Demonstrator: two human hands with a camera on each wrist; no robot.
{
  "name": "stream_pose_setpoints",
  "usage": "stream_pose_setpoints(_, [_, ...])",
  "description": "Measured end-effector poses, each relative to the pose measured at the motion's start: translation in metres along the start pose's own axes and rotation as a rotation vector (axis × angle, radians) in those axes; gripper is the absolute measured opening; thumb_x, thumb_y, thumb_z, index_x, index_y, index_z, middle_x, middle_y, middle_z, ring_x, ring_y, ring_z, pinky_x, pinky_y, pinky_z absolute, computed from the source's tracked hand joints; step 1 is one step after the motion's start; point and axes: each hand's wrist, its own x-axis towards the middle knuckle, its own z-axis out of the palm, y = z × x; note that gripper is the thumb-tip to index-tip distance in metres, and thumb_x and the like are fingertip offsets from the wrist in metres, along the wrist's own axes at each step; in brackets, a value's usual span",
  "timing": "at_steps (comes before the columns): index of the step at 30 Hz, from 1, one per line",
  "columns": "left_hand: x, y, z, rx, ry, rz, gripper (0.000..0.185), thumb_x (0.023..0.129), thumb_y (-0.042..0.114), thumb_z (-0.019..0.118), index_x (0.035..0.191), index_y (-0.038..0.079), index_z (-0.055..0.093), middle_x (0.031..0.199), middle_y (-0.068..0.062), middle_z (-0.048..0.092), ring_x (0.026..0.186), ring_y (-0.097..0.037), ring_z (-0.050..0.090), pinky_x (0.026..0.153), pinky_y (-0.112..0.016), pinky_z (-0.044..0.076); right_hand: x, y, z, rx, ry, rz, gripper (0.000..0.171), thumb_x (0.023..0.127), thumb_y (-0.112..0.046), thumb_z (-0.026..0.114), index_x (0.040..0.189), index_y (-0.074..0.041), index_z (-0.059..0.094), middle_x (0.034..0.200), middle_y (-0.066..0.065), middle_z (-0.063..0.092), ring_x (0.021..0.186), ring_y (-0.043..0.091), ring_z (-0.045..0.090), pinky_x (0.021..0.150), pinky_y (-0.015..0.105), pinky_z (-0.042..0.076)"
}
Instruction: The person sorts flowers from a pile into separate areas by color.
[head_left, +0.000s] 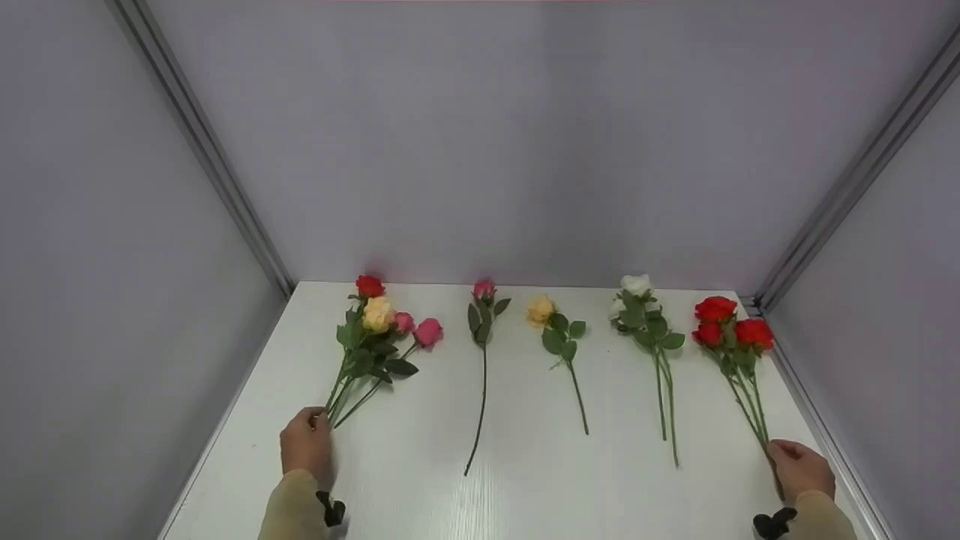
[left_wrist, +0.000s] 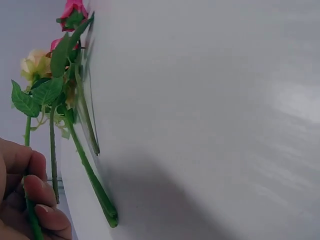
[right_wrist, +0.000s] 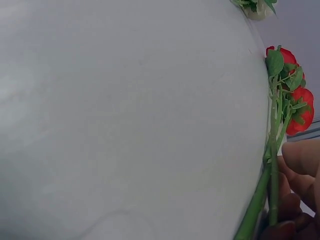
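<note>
A mixed bunch of red, yellow and pink roses (head_left: 380,324) lies at the table's left. My left hand (head_left: 315,421) grips the lower ends of its stems. In the left wrist view my fingers (left_wrist: 40,192) curl round one green stem while other stems (left_wrist: 89,172) lie on the table. A bunch of red roses (head_left: 725,324) lies at the far right. My right hand (head_left: 777,451) holds its stem ends. In the right wrist view those stems (right_wrist: 272,175) run between my thumb and fingers (right_wrist: 295,202), with the red blooms (right_wrist: 296,107) beyond.
Between the two bunches lie a single pink rose (head_left: 484,290), a yellow rose (head_left: 540,310) and a few white roses (head_left: 636,286), all on the white table (head_left: 525,480). Grey walls close in the back and both sides.
</note>
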Motion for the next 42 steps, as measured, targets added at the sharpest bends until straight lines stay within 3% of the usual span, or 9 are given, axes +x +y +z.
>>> stream_pose_setpoints(6, [-0.001,0.004,-0.004,-0.031,-0.026,0.027,0.033,0.103,0.015,0.04,0.123,-0.004,0.057,0.111,-0.021,0.063,0.099,-0.032,0.059,0.085,-0.048,0.045,0.0,-0.001,0.001,0.008,-0.006,0.022,0.057,0.096,-0.047,0.049,0.126,0.002,0.056,0.121,0.024,0.057,0.107,0.039,0.053,0.087,0.052,0.041])
stream_pose_setpoints(13, [-0.002,0.005,-0.005,-0.009,-0.057,-0.01,0.036,0.105,0.016,0.033,0.124,-0.006,0.055,0.094,-0.014,0.067,0.085,-0.025,0.061,0.076,-0.043,0.046,0.0,-0.002,0.002,0.021,-0.009,0.027,0.056,0.096,-0.046,0.049,0.125,0.002,0.056,0.119,0.023,0.058,0.107,0.038,0.053,0.087,0.051,0.041])
stream_pose_setpoints(16, [-0.002,0.006,-0.005,-0.015,-0.05,-0.004,0.037,0.105,0.017,0.031,0.124,-0.005,0.054,0.092,-0.012,0.067,0.082,-0.024,0.06,0.074,-0.042,0.046,-0.001,-0.002,0.001,0.019,-0.014,0.019,0.057,0.096,-0.047,0.049,0.125,0.002,0.056,0.119,0.023,0.058,0.107,0.038,0.053,0.086,0.052,0.041])
stream_pose_setpoints(23, [-0.003,0.008,-0.006,-0.008,0.01,0.079,0.036,0.104,0.016,0.035,0.117,-0.007,0.059,0.092,-0.016,0.068,0.086,-0.03,0.065,0.079,-0.047,0.048,-0.002,-0.002,-0.002,0.013,-0.03,0.005,0.058,0.097,-0.049,0.048,0.126,0.001,0.056,0.114,0.019,0.06,0.101,0.033,0.055,0.08,0.046,0.042])
stream_pose_setpoints(32, [-0.009,0.023,-0.002,-0.051,0.03,0.087,0.029,0.101,0.015,0.043,0.106,-0.005,0.064,0.084,-0.011,0.067,0.078,-0.026,0.059,0.073,-0.042,0.045,-0.007,-0.018,0.0,0.054,0.065,-0.019,0.048,0.098,-0.04,0.05,0.121,0.0,0.061,0.106,0.013,0.062,0.092,0.022,0.054,0.073,0.034,0.04])
stream_pose_setpoints(38, [-0.016,0.043,0.006,-0.172,-0.008,0.058,0.027,0.1,0.018,0.048,0.111,-0.002,0.063,0.088,-0.01,0.067,0.077,-0.021,0.056,0.065,-0.032,0.043,-0.013,-0.045,0.005,0.06,0.112,-0.118,0.044,0.098,-0.039,0.052,0.118,-0.002,0.064,0.099,0.007,0.063,0.083,0.013,0.051,0.068,0.029,0.04])
stream_pose_setpoints(42, [-0.023,0.063,0.015,-0.267,-0.057,0.024,0.028,0.1,0.019,0.049,0.116,-0.001,0.062,0.091,-0.01,0.065,0.083,-0.026,0.059,0.065,-0.03,0.044,-0.017,-0.066,0.013,0.104,0.111,-0.201,0.044,0.098,-0.04,0.052,0.118,-0.003,0.064,0.101,0.007,0.063,0.082,0.009,0.051,0.066,0.023,0.042])
